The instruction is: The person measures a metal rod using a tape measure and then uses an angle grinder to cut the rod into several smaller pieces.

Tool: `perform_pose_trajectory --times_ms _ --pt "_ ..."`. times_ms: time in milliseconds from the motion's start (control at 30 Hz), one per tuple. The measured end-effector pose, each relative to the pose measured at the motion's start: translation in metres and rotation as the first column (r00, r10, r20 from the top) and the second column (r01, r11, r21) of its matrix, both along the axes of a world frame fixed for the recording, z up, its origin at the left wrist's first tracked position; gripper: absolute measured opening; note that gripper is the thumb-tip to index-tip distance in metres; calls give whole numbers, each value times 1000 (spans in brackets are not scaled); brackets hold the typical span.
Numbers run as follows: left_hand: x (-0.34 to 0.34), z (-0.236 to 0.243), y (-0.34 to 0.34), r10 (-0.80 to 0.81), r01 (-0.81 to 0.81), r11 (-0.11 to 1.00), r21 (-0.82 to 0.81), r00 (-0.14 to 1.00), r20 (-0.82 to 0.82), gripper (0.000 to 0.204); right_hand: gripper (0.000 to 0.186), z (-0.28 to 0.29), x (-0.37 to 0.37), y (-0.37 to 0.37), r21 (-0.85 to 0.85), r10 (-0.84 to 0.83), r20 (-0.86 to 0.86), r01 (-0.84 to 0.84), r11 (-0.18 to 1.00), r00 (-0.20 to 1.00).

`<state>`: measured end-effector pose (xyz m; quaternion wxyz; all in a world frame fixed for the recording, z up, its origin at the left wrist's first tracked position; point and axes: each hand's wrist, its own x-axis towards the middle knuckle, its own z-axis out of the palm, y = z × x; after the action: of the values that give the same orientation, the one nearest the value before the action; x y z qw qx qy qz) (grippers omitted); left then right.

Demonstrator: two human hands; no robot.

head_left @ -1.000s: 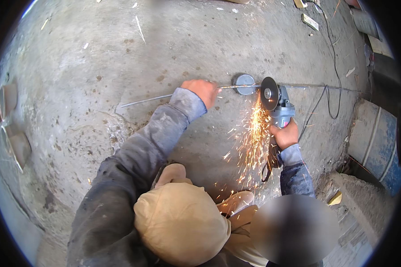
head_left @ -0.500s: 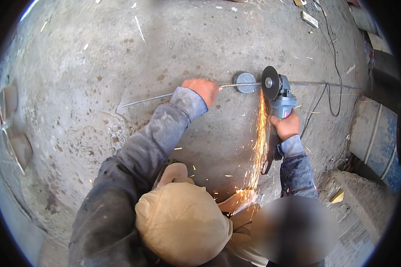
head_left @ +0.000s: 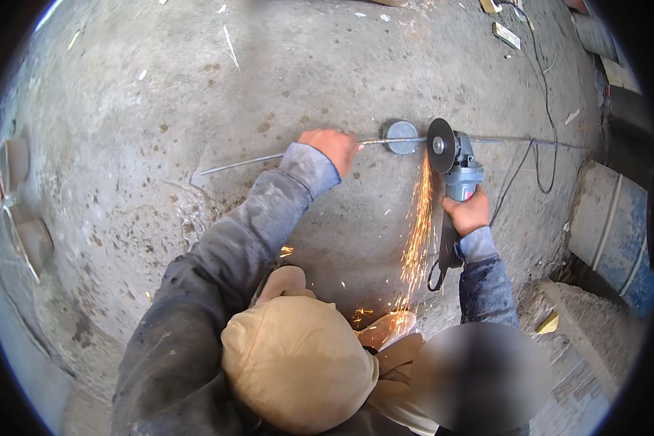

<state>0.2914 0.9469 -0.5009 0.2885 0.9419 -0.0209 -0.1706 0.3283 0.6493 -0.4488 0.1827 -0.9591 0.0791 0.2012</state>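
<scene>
My left hand (head_left: 329,151) is closed round a long thin metal rod (head_left: 243,163), which runs from left to right just above the concrete floor. To the right of that hand the rod lies across a round grey metal block (head_left: 400,136). In my right hand (head_left: 467,211) is a blue-grey angle grinder (head_left: 463,178), gripped by its body. Its dark cutting disc (head_left: 442,145) meets the rod just right of the block. Orange sparks (head_left: 419,218) stream from the disc down toward my shoe (head_left: 387,328).
A black power cable (head_left: 541,80) loops over the floor (head_left: 196,87) at the right. Beyond it lies a worn blue-and-white drum (head_left: 609,232). A concrete ledge (head_left: 588,327) stands at the lower right, and brownish curved pieces (head_left: 33,243) lie far left. Scraps dot the floor.
The grinder and my right hand have shifted slightly down in the picture, with the disc still at the rod. Sparks keep flying. My left hand has hardly moved.
</scene>
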Motion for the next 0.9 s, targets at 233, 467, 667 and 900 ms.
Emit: perform_pose_trajectory --times_ms 233,467,667,900 --pt "-2 -3 -1 16 -15 1000 -14 1000 19 29 51 -6 0 0 129 -60 -22 62 990 998" --pt "0 -3 1 -8 8 1000 -3 1000 9 28 49 0 -6 7 93 -80 -25 82 992 996" --pt "-2 -3 1 -11 11 1000 -22 1000 -15 28 49 -5 -1 4 32 -37 9 37 999 999" --pt "-2 -5 0 -1 1 1000 -9 1000 4 28 49 -5 -5 -1 11 -6 28 6 1000 1000"
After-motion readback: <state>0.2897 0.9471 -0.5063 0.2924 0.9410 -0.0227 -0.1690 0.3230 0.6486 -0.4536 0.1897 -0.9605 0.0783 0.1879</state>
